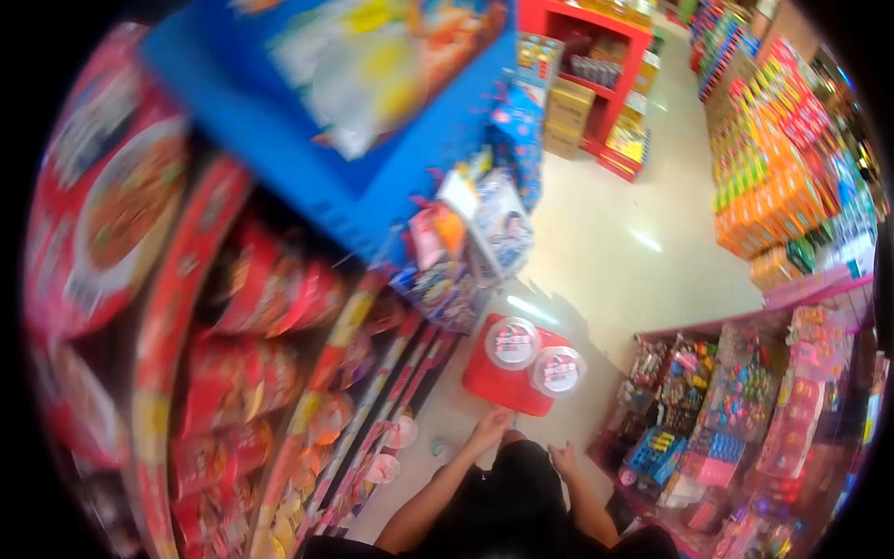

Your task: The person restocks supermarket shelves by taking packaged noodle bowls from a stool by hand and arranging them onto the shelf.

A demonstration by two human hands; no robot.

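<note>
Big red noodle pack (130,210) fills the far left, beside a blue box (265,177) at upper left. Below centre, the left hand (488,430) is at a red tray's (488,377) edge; I cannot tell whether its grip is clamped. Two round tubs (513,343) sit on the tray. Right hand (564,458), fingers apart, hangs at lower centre

From the wearer, the box (500,380) lies at twelve o'clock, bearing two tubs; the far tub (513,342) is at ten o'clock of the near tub (561,373). The left hand (492,429) is at the box's near edge, the right hand (562,458) at four o'clock of it. Shelves (265,382) of packets stand at ten, toy racks (726,410) at two, stacked cartons (768,210) beyond at one.
</note>
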